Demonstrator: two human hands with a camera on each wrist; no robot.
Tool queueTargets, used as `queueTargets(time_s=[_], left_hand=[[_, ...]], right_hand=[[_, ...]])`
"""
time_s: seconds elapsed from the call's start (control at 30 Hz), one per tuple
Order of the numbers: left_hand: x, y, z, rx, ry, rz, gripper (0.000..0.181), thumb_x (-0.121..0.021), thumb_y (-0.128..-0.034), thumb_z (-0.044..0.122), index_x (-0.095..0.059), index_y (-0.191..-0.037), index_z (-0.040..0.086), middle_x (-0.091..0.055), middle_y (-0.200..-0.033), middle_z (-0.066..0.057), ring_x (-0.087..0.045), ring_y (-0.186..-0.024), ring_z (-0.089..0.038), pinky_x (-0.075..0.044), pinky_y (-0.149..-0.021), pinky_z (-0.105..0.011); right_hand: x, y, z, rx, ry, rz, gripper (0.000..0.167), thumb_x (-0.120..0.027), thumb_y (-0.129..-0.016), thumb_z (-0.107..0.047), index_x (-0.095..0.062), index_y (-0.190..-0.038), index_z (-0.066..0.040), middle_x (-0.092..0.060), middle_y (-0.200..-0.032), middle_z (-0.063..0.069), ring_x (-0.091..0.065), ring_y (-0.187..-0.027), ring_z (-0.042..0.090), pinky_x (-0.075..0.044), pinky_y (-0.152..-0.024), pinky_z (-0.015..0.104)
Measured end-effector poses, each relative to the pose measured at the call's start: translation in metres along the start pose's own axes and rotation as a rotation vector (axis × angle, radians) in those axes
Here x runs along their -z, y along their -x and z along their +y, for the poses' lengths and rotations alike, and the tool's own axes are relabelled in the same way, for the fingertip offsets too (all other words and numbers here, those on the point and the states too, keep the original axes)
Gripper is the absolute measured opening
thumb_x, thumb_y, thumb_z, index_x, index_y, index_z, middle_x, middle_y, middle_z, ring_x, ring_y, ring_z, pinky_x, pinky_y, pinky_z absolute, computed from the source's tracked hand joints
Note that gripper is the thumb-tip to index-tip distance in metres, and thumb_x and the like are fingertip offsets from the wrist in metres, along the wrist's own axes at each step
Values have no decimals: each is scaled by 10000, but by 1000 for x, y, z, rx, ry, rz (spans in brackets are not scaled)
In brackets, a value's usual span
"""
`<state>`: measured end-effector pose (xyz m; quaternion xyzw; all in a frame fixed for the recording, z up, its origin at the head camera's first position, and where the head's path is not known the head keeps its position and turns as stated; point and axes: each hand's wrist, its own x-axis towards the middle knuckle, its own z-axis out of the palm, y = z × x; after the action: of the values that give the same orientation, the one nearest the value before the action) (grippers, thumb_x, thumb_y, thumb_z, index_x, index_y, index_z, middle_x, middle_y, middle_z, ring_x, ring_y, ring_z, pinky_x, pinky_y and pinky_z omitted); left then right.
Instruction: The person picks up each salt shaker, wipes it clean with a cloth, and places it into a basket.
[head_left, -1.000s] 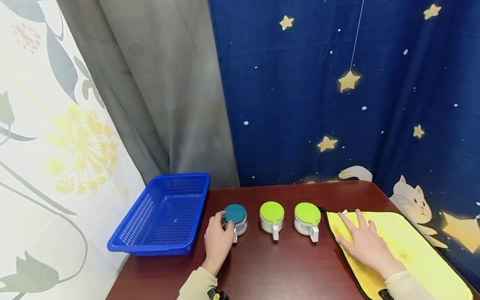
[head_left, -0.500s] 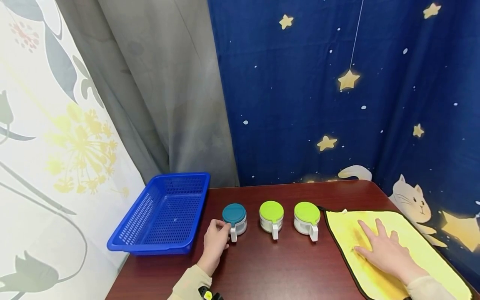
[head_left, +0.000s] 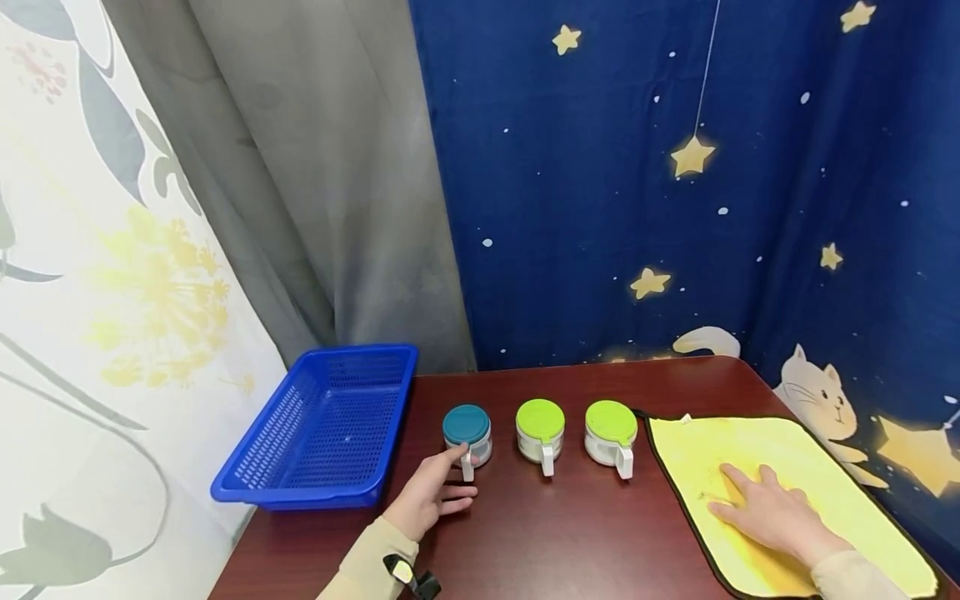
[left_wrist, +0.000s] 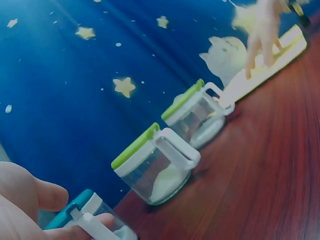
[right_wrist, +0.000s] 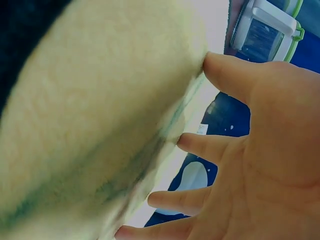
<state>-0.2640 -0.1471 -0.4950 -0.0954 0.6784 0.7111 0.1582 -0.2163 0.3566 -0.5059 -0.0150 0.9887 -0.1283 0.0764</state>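
Observation:
My left hand [head_left: 426, 498] is at the white handle of a clear jar with a teal lid [head_left: 467, 424]. In the left wrist view one finger passes through the jar's handle [left_wrist: 95, 226], while the thumb [left_wrist: 52, 196] stays apart from it. To its right stand two similar jars with lime-green lids, a middle jar [head_left: 540, 419] and a right jar [head_left: 611, 422]; something white lies in their bottoms. My right hand [head_left: 776, 517] rests with spread fingers on a yellow cloth [head_left: 832, 475] with dark edging.
A blue perforated basket [head_left: 408, 400] stands at the left of the dark red-brown table [head_left: 570, 533]. Behind the table hang a grey curtain [head_left: 337, 208] and a blue star-patterned curtain [head_left: 570, 208].
My left hand has come off the teal lid to the handle, its fingers now more extended. My right hand has slid right and nearer over the yellow cloth. The jars stay put.

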Motion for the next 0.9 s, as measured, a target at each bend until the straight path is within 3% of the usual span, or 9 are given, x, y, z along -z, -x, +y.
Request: queueTargets(time_s=[0.1, 0.37, 0.4, 0.5, 0.6, 0.77, 0.9], left_hand=[[4, -2, 2, 18, 57, -10, 610, -630, -946, 523, -678, -1211, -23, -619, -1163, -235, -670, -971, -381, -574, -816, -431], [9, -9, 0, 14, 135, 39, 589, -729, -904, 466, -664, -1149, -66, -702, -899, -123, -703, -768, -305, -584, -817, -396], [9, -10, 0, 17, 134, 37, 586, -735, -901, 459, -660, -1150, -67, -699, -885, -121, -705, -761, -304, -584, -815, -403], [10, -12, 1, 23, 131, 17, 575, -738, -904, 438, -639, -1151, -72, -675, -850, -105, -696, -755, -298, -583, -817, -424], [10, -13, 4, 27, 127, 5, 553, -739, -908, 421, -629, -1143, -68, -650, -819, -86, -688, -753, -295, -582, -820, -433], [9, -12, 7, 19, 135, 25, 533, -732, -917, 404, -622, -1105, -82, -647, -803, -101, -691, -745, -315, -580, -822, -445], [8, -10, 6, 6, 142, 43, 543, -719, -928, 400, -610, -1078, -109, -657, -811, -133, -704, -726, -327, -582, -812, -450]], right_hand=[[-1, -3, -2, 12, 11, 33, 922, -547, -875, -739, -484, -1430, -5, -401, -1228, 482, -484, -978, 675, -354, -812, 751], [3, -2, -2, 48, -20, 136, 748, -719, -838, -592, -598, -1269, 6, -410, -1192, 481, -510, -885, 641, -391, -768, 736], [4, -2, -2, 60, -19, 147, 693, -746, -831, -554, -619, -1226, 1, -464, -1168, 448, -519, -900, 629, -407, -765, 722], [7, -3, 2, 74, -20, 156, 460, -800, -816, -426, -672, -1062, -59, -608, -958, 227, -567, -784, 424, -466, -679, 557], [9, -3, 6, 79, -35, 163, 261, -822, -799, -330, -662, -882, -141, -599, -795, 41, -513, -688, 257, -406, -594, 403], [6, 3, 11, 95, -70, 244, 351, -852, -740, -236, -515, -653, -188, -465, -635, -26, -418, -585, 183, -308, -538, 336], [3, 7, 16, 96, -70, 305, 391, -852, -708, -151, -475, -611, -184, -412, -589, -45, -397, -566, 171, -297, -539, 328]])
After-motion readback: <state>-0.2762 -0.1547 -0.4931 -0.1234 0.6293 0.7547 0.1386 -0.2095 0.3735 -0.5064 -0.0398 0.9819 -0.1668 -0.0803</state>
